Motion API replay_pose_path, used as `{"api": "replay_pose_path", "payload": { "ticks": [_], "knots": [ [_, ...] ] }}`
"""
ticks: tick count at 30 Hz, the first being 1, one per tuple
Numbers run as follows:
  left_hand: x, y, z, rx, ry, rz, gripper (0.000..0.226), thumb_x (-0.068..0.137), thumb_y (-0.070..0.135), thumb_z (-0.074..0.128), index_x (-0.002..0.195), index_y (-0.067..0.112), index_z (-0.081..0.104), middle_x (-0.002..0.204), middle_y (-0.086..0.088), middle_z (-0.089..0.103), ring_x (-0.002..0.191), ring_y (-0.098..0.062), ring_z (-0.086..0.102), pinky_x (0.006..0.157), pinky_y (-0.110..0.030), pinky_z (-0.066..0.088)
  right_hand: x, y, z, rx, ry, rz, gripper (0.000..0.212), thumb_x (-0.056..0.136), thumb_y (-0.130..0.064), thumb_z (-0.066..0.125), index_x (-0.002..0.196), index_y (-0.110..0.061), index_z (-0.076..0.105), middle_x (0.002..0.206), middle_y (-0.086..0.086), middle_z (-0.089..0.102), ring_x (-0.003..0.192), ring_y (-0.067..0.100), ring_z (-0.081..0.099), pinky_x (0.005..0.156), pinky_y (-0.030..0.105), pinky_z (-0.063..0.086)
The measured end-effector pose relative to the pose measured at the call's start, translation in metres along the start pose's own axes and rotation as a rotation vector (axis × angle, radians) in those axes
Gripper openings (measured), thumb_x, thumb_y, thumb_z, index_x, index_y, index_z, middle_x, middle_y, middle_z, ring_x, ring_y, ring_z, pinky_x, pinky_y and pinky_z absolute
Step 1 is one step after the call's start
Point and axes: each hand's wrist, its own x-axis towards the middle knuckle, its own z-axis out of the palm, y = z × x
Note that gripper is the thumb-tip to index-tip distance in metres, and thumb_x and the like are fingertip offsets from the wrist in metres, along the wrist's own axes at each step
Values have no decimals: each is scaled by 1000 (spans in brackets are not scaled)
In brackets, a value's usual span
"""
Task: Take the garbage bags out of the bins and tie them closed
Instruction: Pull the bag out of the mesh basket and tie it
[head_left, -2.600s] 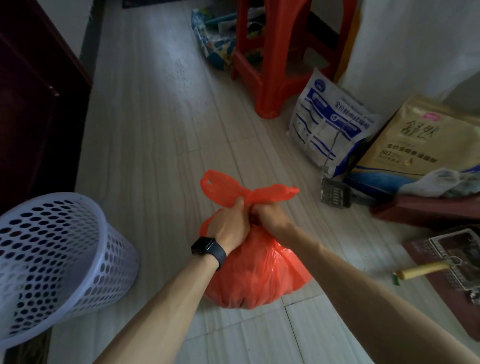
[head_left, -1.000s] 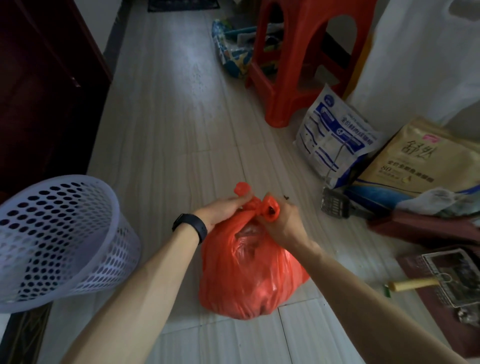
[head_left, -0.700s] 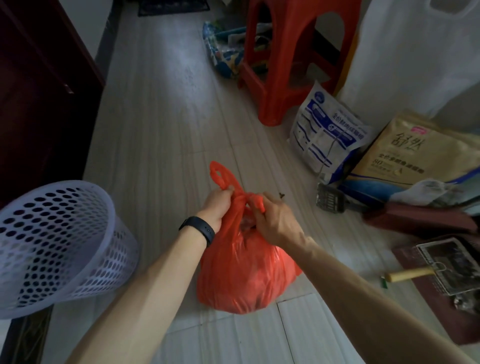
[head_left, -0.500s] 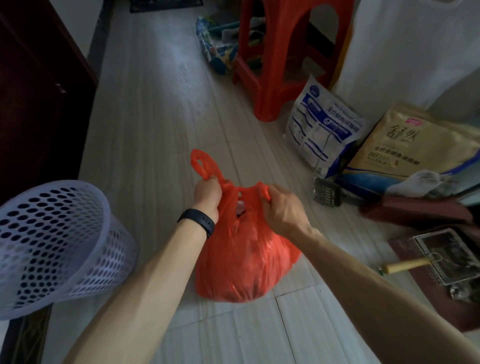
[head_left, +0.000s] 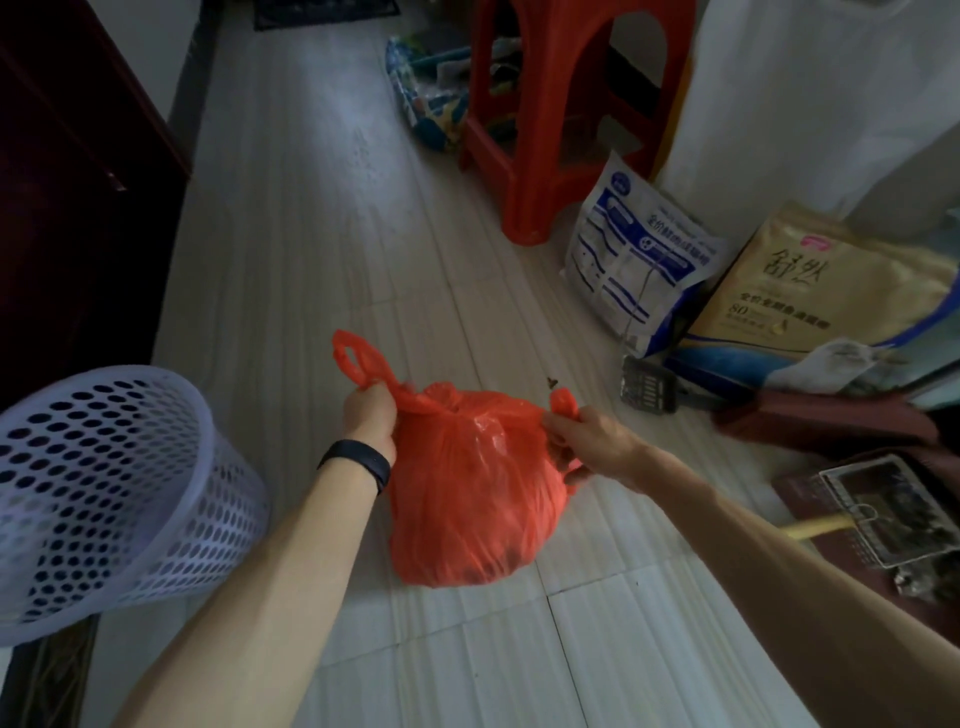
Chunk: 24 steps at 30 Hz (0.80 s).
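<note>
- Perforated plastic bin (head_left: 104, 493) far left, looks tilted in the wide lens. No bag seen in it, so that one is already out.
- left hand (head_left: 369, 415): grip curled round the bag's left handle (head_left: 358, 358), loop standing up past the knuckles. Black wristband (head_left: 358, 462) on that wrist.
- Red garbage bag (head_left: 467, 499) sits on the floor between the two hands, just right of the bin, mouth gathered at the top.
- right hand (head_left: 587, 447): grip pinching the right handle (head_left: 563, 402), only a short stub showing.
- Step in hand, my read: drawing the handles apart to snug the knot. Pull level and even, low over the bag — the film is thin, and a jerk could tear a handle. One crossing may slip; a second on top should lock it.
- Floor (head_left: 311, 208): pale smooth tiles with grout lines. The bag could slide if tugged sideways.
- Room: dark wooden door (head_left: 62, 182) at left, red plastic stool (head_left: 545, 104) top centre, blue-and-white pouch (head_left: 634, 260) and gold pouch (head_left: 810, 291) leaning at right, dark slotted scoop (head_left: 649, 384) in front of them, wire mesh tray (head_left: 904, 514) at the right edge.
</note>
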Motion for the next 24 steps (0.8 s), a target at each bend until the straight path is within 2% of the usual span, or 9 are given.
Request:
{"api": "replay_pose_path", "payload": {
  "ticks": [5, 8, 10, 12, 14, 17, 20, 22, 24],
  "knots": [
    [-26, 4, 9, 158, -153, 272, 20, 97, 45, 50, 96, 29, 62, 93, 1, 72, 85, -17, 69, 90, -40, 55, -1, -23, 32, 382, 196, -142, 33, 100, -35, 49, 76, -14, 55, 75, 5, 60, 63, 19, 55, 58, 31, 47],
    [-36, -4, 11, 414, -272, 375, 40, 95, 59, 46, 116, 30, 63, 111, 5, 70, 102, -16, 65, 97, -34, 47, 8, -28, 56, 475, 276, -179, 33, 93, -47, 53, 78, -19, 61, 70, 0, 59, 63, 15, 55, 60, 32, 47],
    [-35, -14, 10, 557, -300, 454, 57, 87, 67, 40, 111, 24, 69, 112, -3, 72, 106, -21, 66, 98, -39, 49, 13, -24, 70, 353, 324, -255, 39, 83, -59, 60, 77, -21, 61, 69, -8, 64, 66, 10, 60, 68, 35, 50],
    [-30, -20, 12, 600, -280, 502, 51, 95, 58, 37, 103, 21, 72, 103, -2, 74, 100, -21, 68, 89, -34, 51, 12, -18, 80, 71, 375, -382, 38, 81, -55, 70, 89, -19, 62, 80, -9, 68, 75, 5, 63, 72, 26, 51],
    [-28, -20, 14, 533, -274, 454, 38, 104, 42, 39, 92, 22, 70, 92, 1, 72, 96, -23, 69, 81, -29, 48, 10, -11, 88, -147, 443, -537, 42, 81, -56, 71, 98, -19, 61, 90, -6, 65, 84, 6, 60, 74, 24, 48],
    [-23, -17, 15, 417, -260, 373, 38, 104, 37, 42, 77, 23, 66, 91, -4, 72, 92, -26, 69, 90, -40, 53, 10, -2, 90, -234, 412, -602, 69, 74, -70, 68, 120, -19, 57, 110, -9, 58, 101, 5, 54, 85, 16, 41],
    [-25, -16, 10, 339, -267, 309, 37, 105, 36, 41, 80, 21, 64, 95, -4, 71, 85, -19, 65, 90, -37, 51, 19, 10, 92, -307, 448, -709, 58, 86, -41, 72, 132, -11, 52, 120, 3, 58, 109, 13, 54, 93, 14, 37],
    [-29, -17, 11, 308, -274, 308, 37, 106, 33, 39, 82, 21, 65, 91, 1, 70, 83, -15, 66, 89, -34, 51, 24, 11, 92, -308, 494, -721, 36, 88, -18, 66, 122, -10, 57, 110, 7, 63, 101, 21, 58, 88, 25, 45],
    [-33, -16, 14, 288, -255, 298, 41, 107, 34, 36, 87, 17, 69, 92, -3, 73, 87, -21, 69, 89, -35, 54, 26, 8, 94, -276, 533, -684, 19, 89, -13, 63, 108, -12, 61, 96, 3, 66, 88, 20, 60, 77, 27, 45]
  ]
}}
